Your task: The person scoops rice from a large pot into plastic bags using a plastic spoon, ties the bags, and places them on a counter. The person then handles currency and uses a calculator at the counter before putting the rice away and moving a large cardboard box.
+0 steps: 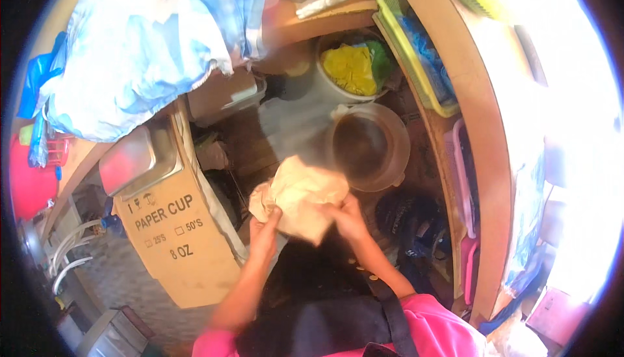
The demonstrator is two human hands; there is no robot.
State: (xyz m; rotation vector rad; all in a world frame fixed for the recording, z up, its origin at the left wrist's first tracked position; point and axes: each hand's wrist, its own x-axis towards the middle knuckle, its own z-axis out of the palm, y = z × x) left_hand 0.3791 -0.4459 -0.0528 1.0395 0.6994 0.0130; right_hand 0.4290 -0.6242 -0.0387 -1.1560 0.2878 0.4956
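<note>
A crumpled sheet of light brown paper or cloth (307,191) is stretched between my two hands, in front of my dark apron (312,284). My left hand (263,235) pinches its lower left part, thumb on top. On the other side, my right hand (348,218) grips the right edge; its fingers are slightly blurred. Just beyond the sheet, a round translucent plastic tub (397,162) sits low down, and its inside looks dark. Behind that is a white bucket (329,81) with a yellow plastic bag (348,67) in it.
To the left stands a cardboard box (204,269) bearing print, with a metal tray (129,155) on top. A blue and white cloth (131,64) hangs at upper left. Along the right, a curved wooden counter edge (492,128) runs beside a yellow-green basket (414,60) and a pink tray (460,176).
</note>
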